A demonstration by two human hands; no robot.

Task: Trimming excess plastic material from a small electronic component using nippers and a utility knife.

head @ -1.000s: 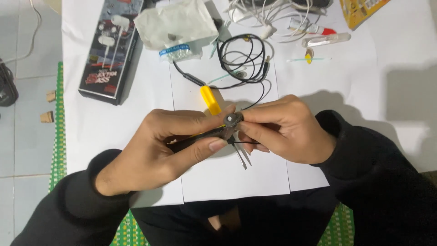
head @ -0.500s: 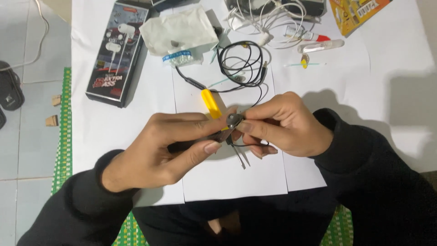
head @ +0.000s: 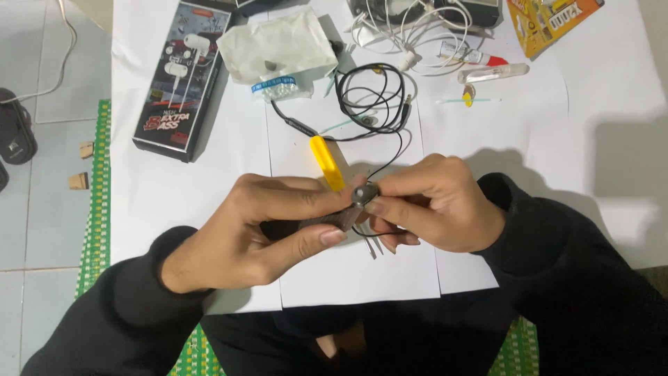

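Change since a second ago: the view sits a bit lower and closer on the work, and the hands have barely shifted. Both hold the same pinch at the centre of the sheets, so the work is a steady fine adjustment, not a new step. The thin metal tips that stuck out clearly below the hands earlier are now mostly tucked under the fingers.

Left to right:
- dark sandal (head: 15, 136) on the floor tiles, then the green mat (head: 97, 209) edge.
- black earphone box (head: 182, 76) lying flat on the white paper (head: 181, 195), unmoved.
- crumpled white tissue (head: 277, 47) above centre, same place.
- left hand (head: 261, 233): fingers closed, thumb and forefinger clamped on a dark tool handle (head: 327, 221). Yellow handle (head: 326, 163) pokes up just behind the knuckles; can't tell whether it's the same tool.
- small round earbud (head: 365, 194) sits between the two hands, touching both sets of fingertips.
- black cable (head: 372, 104) runs up from the earbud to a loose coil above, untouched.
- right hand (head: 438, 205): fingers closed, pinching the earbud from the right side.
- white cables (head: 407, 28), glue tube (head: 473, 56) and clear tube (head: 495, 72), orange card (head: 550, 21) along the top right, all well apart from the hands.
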